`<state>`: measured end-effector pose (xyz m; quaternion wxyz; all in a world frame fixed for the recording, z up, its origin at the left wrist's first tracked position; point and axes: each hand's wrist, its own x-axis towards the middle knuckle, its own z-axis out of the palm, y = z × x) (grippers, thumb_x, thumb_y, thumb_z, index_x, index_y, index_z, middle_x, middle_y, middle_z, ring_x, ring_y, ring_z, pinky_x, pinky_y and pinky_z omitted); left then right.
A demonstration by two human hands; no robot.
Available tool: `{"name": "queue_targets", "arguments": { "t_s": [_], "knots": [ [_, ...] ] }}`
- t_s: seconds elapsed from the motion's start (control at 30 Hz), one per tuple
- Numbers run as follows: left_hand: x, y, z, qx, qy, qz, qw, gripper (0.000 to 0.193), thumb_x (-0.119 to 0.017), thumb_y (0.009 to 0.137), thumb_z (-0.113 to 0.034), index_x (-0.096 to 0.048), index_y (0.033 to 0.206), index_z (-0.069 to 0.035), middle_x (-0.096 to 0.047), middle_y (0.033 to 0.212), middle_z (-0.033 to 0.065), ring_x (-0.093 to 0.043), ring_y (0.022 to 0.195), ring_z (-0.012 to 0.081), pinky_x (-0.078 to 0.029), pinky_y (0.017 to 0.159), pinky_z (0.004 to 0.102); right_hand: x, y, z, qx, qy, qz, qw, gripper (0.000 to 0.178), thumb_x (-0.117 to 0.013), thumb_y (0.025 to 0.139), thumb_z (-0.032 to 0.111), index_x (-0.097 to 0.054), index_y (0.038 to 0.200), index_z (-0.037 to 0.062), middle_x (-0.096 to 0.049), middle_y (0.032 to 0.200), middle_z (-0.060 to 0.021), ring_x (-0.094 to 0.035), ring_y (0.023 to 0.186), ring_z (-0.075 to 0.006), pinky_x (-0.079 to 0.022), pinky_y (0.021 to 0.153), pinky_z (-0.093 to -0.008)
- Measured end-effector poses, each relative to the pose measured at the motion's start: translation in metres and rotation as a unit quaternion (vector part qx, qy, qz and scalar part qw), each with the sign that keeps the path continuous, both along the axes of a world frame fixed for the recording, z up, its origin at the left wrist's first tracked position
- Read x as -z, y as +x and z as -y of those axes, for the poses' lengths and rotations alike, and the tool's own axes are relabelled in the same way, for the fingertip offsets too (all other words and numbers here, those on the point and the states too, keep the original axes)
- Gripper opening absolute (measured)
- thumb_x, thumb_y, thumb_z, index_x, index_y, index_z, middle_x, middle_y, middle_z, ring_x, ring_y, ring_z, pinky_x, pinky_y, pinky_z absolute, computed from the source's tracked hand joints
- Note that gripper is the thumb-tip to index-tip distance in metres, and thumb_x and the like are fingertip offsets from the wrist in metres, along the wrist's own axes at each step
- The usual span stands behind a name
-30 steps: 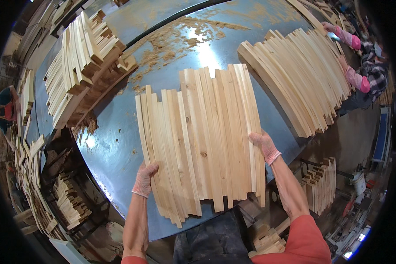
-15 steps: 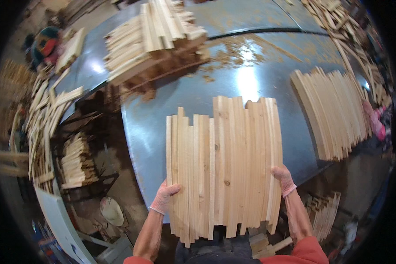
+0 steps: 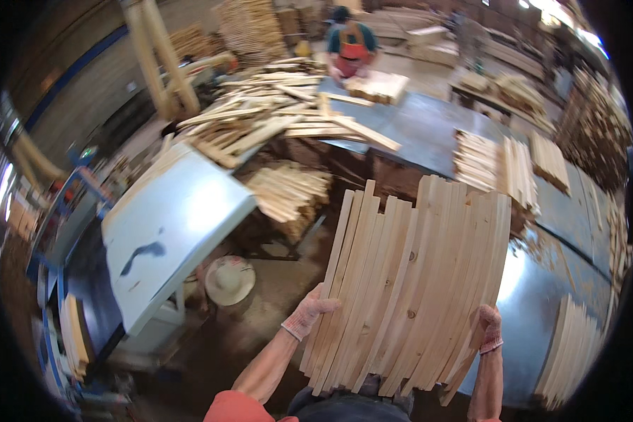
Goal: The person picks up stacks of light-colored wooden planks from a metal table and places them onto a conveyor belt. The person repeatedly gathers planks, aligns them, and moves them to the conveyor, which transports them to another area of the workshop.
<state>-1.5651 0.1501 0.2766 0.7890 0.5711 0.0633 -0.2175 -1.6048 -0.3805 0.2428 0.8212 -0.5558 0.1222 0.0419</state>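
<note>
Between my two gloved hands hangs a wide row of pale wooden strips (image 3: 408, 288), pressed side by side with uneven ends. My left hand (image 3: 312, 314) grips the left outer edge of the row, thumb over the front. At the right edge, my right hand (image 3: 489, 328) squeezes from the other side; the strips hide part of its fingers. The bundle is tilted, in front of my body, and its right side overlaps the blue-grey metal table (image 3: 517, 352).
To the left stands a light-topped machine table (image 3: 183, 211); a pale hat (image 3: 230, 280) lies below it. Loose strips (image 3: 260, 116) are heaped beyond. A co-worker (image 3: 352, 46) stands at the far table. Another row of strips (image 3: 570, 352) lies at right.
My view has swung left, bringing the light-topped table and co-worker into sight. The strips have come round with my hands, away from over the metal table, still held at both edges.
</note>
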Motion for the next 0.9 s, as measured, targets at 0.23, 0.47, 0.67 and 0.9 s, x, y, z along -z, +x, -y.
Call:
{"name": "queue_targets", "arguments": {
  "t_s": [0.23, 0.47, 0.67, 0.9],
  "knots": [
    [-0.058, -0.099, -0.251, -0.167, -0.021, 0.058, 0.984, 0.089, -0.086, 0.084, -0.029, -0.05, 0.161, -0.005, -0.065, 0.146, 0.0081, -0.062, 0.134, 0.0213, -0.05, 0.114, 0.0405, -0.039, 0.098, -0.272, -0.159, 0.016, 0.055, 0.986, 0.035, -0.079, 0.086, 0.028, -0.064, 0.103, 0.0, -0.065, 0.083, -0.0031, -0.06, 0.071, -0.0171, -0.048, 0.064, -0.0338],
    [-0.096, -0.236, -0.381, -0.38, 0.007, 0.047, 0.924, 0.086, -0.086, 0.08, -0.038, -0.057, 0.153, -0.004, -0.068, 0.131, 0.0068, -0.064, 0.121, 0.0199, -0.05, 0.111, 0.0394, -0.055, 0.156, -0.531, -0.398, 0.053, 0.091, 0.911, 0.047, -0.078, 0.083, 0.026, -0.068, 0.117, -0.0056, -0.073, 0.106, -0.0081, -0.068, 0.096, -0.0222, -0.052, 0.09, -0.0373],
    [-0.09, -0.31, -0.473, -0.455, -0.016, 0.029, 0.89, 0.065, -0.078, 0.091, -0.03, -0.063, 0.146, 0.0, -0.071, 0.132, 0.0089, -0.068, 0.119, 0.0199, -0.056, 0.104, 0.038, -0.043, 0.171, -0.726, -0.526, 0.064, -0.014, 0.848, 0.067, -0.079, 0.085, 0.025, -0.062, 0.139, -0.0101, -0.074, 0.128, -0.0181, -0.072, 0.116, -0.0316, -0.056, 0.104, -0.0466],
    [-0.027, -0.315, -0.636, -0.498, -0.006, -0.045, 0.866, 0.054, -0.073, 0.099, -0.032, -0.065, 0.139, 0.004, -0.075, 0.125, 0.0138, -0.074, 0.11, 0.0225, -0.061, 0.099, 0.0389, -0.048, 0.172, -0.906, -0.554, -0.017, -0.134, 0.822, 0.048, -0.075, 0.088, 0.027, -0.069, 0.124, -0.0052, -0.077, 0.109, -0.0161, -0.076, 0.092, -0.0312, -0.063, 0.084, -0.0471]
  ]
}}
